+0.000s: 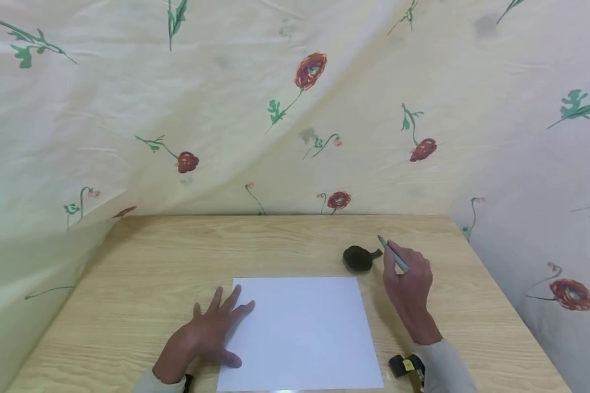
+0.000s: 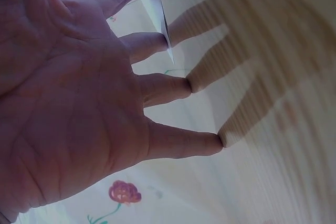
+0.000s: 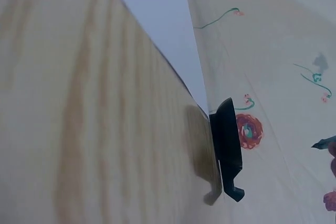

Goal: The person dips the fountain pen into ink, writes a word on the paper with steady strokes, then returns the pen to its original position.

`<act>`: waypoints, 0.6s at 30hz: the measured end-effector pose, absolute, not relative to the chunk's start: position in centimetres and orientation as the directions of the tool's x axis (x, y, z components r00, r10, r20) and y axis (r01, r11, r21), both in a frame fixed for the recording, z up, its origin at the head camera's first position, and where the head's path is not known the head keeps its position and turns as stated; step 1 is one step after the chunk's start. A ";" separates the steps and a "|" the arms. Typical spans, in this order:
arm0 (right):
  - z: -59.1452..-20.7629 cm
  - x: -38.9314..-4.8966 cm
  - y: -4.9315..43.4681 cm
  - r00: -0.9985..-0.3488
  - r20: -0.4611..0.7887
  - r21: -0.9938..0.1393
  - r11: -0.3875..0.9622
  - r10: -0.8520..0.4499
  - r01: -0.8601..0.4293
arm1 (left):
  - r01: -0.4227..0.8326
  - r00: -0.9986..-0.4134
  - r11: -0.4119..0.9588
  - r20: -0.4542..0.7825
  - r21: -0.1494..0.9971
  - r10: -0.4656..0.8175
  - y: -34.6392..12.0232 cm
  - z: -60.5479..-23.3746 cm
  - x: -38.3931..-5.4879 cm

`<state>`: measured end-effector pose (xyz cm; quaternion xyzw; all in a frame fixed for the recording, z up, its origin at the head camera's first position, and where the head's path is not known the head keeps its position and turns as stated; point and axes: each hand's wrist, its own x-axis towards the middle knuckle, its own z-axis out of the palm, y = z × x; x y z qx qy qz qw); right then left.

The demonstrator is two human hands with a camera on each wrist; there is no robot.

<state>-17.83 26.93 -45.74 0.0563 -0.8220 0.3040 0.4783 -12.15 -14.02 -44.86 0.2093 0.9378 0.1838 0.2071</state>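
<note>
A white sheet of paper [image 1: 302, 333] lies on the wooden table. My left hand [image 1: 206, 333] rests along its left edge with fingers spread, the thumb and index finger over the sheet. In the left wrist view, the fingertips of that hand [image 2: 79, 98] meet the surface. My right hand [image 1: 410, 281] pinches a grey-green pen [image 1: 399, 263], its pointed end up and to the left, above the table right of the sheet. Beside it, just beyond the sheet's far right corner, sits a dark, rounded, stemmed object like a bell pepper [image 1: 358, 258]. Only the pen's tip [image 3: 320, 144] and a little finger show in the right wrist view.
The pale wooden table [image 1: 216, 245] ends at a far edge against a hanging cream cloth [image 1: 226, 109] printed with red flowers. More of this cloth stands along both sides. A black strapped device [image 1: 398, 365] sits at my right wrist.
</note>
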 end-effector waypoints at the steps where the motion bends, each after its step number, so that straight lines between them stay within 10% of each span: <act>1: -45.7 -17.9 26.9 -0.538 0.822 -0.440 0.810 0.189 -0.388 | 0.316 -0.827 0.846 -0.312 0.430 0.468 -14.0 -44.9 -12.1; 18: -46.1 -20.3 25.7 -0.642 0.741 -0.502 0.798 0.197 -0.334 | 0.352 -0.816 0.850 -0.316 0.392 0.484 -14.2 -44.8 -12.2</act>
